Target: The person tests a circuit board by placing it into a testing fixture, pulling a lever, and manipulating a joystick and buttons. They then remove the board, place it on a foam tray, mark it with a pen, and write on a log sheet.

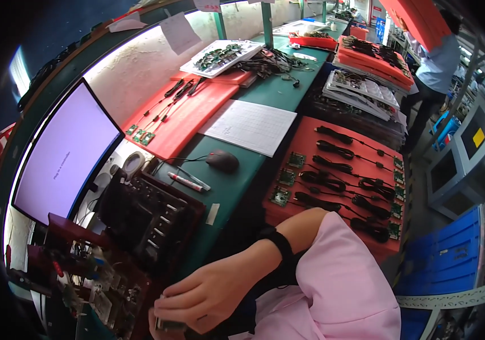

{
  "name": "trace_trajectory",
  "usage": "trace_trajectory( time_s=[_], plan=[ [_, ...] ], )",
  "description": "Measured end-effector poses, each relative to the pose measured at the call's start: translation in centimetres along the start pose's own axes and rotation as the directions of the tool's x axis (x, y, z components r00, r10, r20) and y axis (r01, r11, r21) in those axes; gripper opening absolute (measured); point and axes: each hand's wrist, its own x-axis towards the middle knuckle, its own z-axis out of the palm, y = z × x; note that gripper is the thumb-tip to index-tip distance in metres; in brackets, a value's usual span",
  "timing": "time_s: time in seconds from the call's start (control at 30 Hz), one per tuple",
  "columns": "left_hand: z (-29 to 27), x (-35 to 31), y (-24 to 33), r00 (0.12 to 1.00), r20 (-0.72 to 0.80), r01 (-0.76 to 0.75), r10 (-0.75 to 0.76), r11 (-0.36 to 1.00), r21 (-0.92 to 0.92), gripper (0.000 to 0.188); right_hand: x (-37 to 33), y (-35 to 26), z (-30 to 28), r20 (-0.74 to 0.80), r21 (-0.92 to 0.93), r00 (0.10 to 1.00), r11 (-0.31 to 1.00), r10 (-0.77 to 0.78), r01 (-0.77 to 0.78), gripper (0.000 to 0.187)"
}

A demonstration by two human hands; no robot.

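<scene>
Item count, as visible from the head view:

- Monitor (66, 153): one, lit, at the left of the worktop (276, 93).
- Computer mouse (222, 161): one, black.
- Marker pen (184, 181): one, white with a red cap, beside the mouse.
- Paper sheet (251, 126): one ruled sheet lying flat.
- Near red tray (310, 136): one, carrying three small green circuit boards (287, 177) along its left edge and roughly six along its right edge; about seven black bundled cables (333, 150) lie across it.
- Far red tray (188, 116): one, with about four boards on cables.
- White tray (220, 56) of small parts: one; parts too small to count.
- Hands: one right hand (208, 294) fully in view; the left hand (160, 327) shows only partly beneath it.
- Other person (438, 65): one, at upper right.
</scene>
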Motion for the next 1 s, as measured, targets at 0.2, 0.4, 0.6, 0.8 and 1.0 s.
trace_trajectory(
  time_s=[0.2,0.4,0.6,0.8,1.0],
  plan=[
    [5.7,5.4,0.8,0.967,-0.195,-0.180,0.161,0.980,-0.087,0.046,-7.0,-3.6,-6.1,0.026,-0.148,0.781,0.776,0.623,-0.614,0.038],
    [11.4,8.6,5.2,1.000,0.024,0.003,0.010,0.867,-0.499,0.044,-20.1,-13.6,-3.0,0.594,0.505,-0.090,-0.457,0.800,-0.732,0.092],
    [14.4,10.2,6.7,0.972,0.222,0.067,0.077,0.814,-0.577,0.040,-19.8,-13.6,0.9,0.612,0.577,-0.146,-0.565,0.778,-0.590,0.059],
    [14.8,15.9,7.8,0.917,0.203,-0.078,0.343,0.655,-0.751,0.033,-20.4,-12.4,-8.0,0.518,0.363,-0.149,-0.375,0.842,-0.853,0.044],
    [20.2,22.8,6.9,0.984,0.086,-0.086,0.156,0.839,-0.537,0.031,-17.9,-14.8,-20.8,0.331,0.076,-0.420,-0.468,0.845,-0.881,0.054]
  ],
)
